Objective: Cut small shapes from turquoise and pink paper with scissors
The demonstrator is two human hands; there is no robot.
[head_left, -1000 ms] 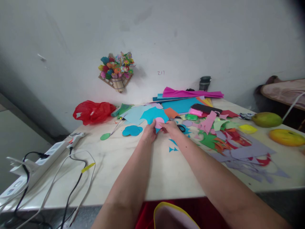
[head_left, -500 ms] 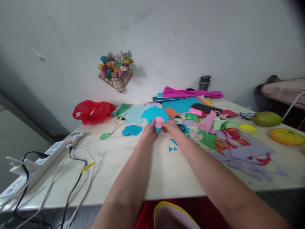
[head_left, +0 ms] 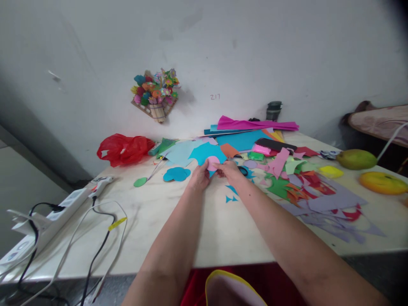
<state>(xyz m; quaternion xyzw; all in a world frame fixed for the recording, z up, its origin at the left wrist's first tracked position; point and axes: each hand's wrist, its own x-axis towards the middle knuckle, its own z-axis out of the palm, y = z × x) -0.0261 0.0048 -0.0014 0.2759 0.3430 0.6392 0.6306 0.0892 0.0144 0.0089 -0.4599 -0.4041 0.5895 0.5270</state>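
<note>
Both hands meet at a pink paper circle (head_left: 211, 163) over the middle of the table. My left hand (head_left: 200, 175) pinches its left edge, while my right hand (head_left: 228, 170) grips the right edge with thumb and fingers. Behind the circle is a blue paper sheet (head_left: 205, 152) with a cut, curved edge; whether the fingers hold this sheet too, I cannot tell. Blue cloud-like paper shapes (head_left: 177, 174) lie left of my left hand. Beside my right hand shows a black loop (head_left: 243, 171), like a scissor handle. Small blue scraps (head_left: 231, 199) lie below it.
At the left are a red plastic bag (head_left: 124, 149), a green paper circle (head_left: 140, 182) and a white power strip (head_left: 47, 221) with cables. Paper scraps (head_left: 334, 199), a black phone (head_left: 276, 145) and mango-like fruits (head_left: 357, 159) lie at the right. Rolled sheets (head_left: 255, 124) are along the wall.
</note>
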